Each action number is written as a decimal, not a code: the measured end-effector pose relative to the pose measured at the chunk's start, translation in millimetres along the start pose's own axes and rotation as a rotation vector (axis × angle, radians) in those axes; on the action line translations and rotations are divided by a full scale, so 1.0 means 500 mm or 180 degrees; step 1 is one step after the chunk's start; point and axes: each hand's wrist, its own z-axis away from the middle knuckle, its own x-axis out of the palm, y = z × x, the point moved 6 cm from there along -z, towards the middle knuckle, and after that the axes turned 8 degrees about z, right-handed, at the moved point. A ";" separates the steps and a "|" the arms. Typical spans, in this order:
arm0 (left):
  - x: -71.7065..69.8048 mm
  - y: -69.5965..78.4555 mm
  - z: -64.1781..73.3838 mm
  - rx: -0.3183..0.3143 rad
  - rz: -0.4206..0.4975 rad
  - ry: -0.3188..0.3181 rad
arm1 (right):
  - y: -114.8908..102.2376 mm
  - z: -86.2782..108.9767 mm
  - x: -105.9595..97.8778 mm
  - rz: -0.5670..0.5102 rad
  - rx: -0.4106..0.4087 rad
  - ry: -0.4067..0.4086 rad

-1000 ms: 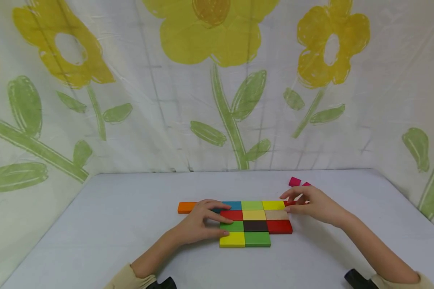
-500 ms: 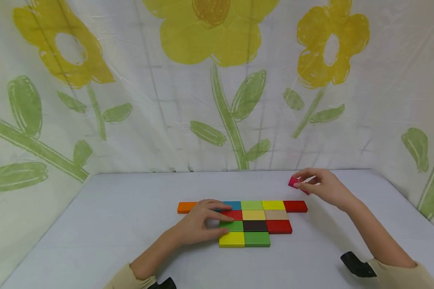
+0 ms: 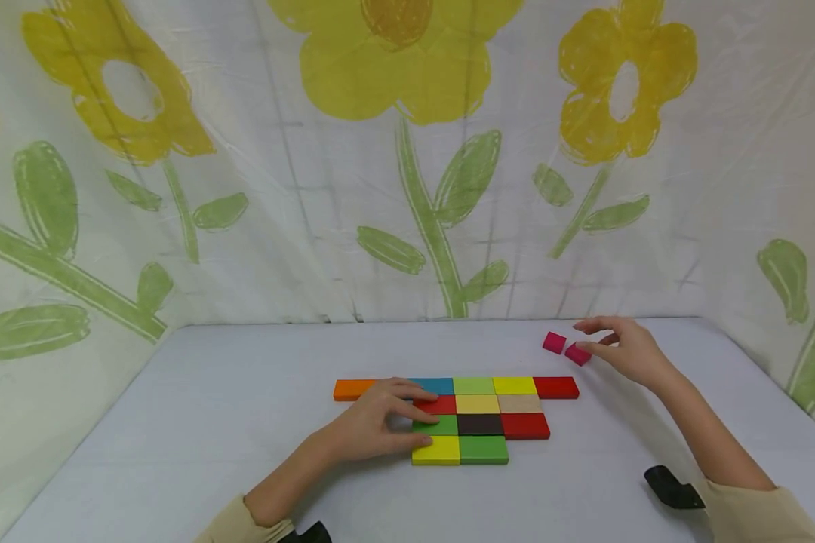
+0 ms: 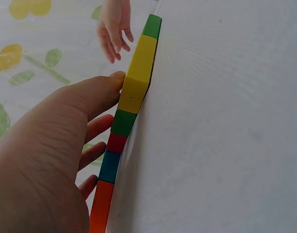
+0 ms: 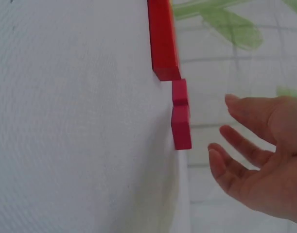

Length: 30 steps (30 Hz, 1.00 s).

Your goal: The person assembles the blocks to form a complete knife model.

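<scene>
Flat coloured blocks lie edge to edge in stepped rows, among them a black block (image 3: 479, 424), a yellow block (image 3: 435, 451) and a red block (image 3: 555, 388) at the far right end. My left hand (image 3: 376, 422) rests at the left side of the rows, fingertips touching the yellow, green and red blocks there. In the left wrist view its thumb lies at the yellow block (image 4: 134, 95). My right hand (image 3: 625, 351) hovers by two small crimson blocks, one (image 3: 554, 342) behind and one (image 3: 578, 354) nearer; its fingers are spread and hold nothing in the right wrist view.
An orange block (image 3: 353, 390) sticks out at the left end of the back row. The white table (image 3: 244, 362) ends at a hanging white curtain (image 3: 244, 264) painted with yellow flowers. Black wrist straps (image 3: 672, 489) show at the cuffs.
My right hand has moved from the row's right end back to the crimson blocks, then drawn slightly right with its fingers apart. The left hand has stayed in place.
</scene>
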 end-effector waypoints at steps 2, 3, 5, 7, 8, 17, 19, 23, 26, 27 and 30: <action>0.000 -0.001 0.000 0.0003 0.0028 0.0007 | 0.011 0.000 0.006 -0.0055 -0.0010 -0.0146; 0.000 0.000 -0.001 0.0004 0.0047 0.0007 | 0.018 0.000 0.010 -0.0097 0.0013 -0.0235; 0.000 -0.001 -0.001 -0.0014 0.0081 0.0000 | 0.031 0.001 0.016 -0.0174 0.0071 -0.0408; 0.001 -0.002 -0.002 -0.0030 0.0099 -0.0007 | 0.041 0.003 0.021 -0.0200 0.0099 -0.0540; 0.002 -0.002 -0.002 -0.0043 0.0114 -0.0010 | 0.046 0.004 0.023 -0.0214 0.0128 -0.0596; 0.001 0.001 0.001 -0.0136 0.0152 0.0000 | 0.067 0.000 0.036 -0.0185 0.0145 -0.0742; 0.000 0.000 0.001 -0.0139 0.0148 0.0006 | 0.067 -0.001 0.038 -0.0163 0.0100 -0.0736; -0.001 0.000 0.001 -0.0151 0.0167 0.0006 | 0.065 -0.002 0.040 -0.0122 -0.0017 -0.0724; -0.001 0.001 0.002 -0.0168 0.0186 0.0007 | 0.061 -0.002 0.040 -0.0097 -0.0037 -0.0715; -0.001 0.001 0.003 -0.0176 0.0191 0.0009 | 0.061 -0.001 0.041 -0.0090 -0.0032 -0.0716; -0.002 0.000 0.004 -0.0198 0.0203 0.0014 | 0.062 -0.001 0.040 -0.0078 0.0054 -0.0698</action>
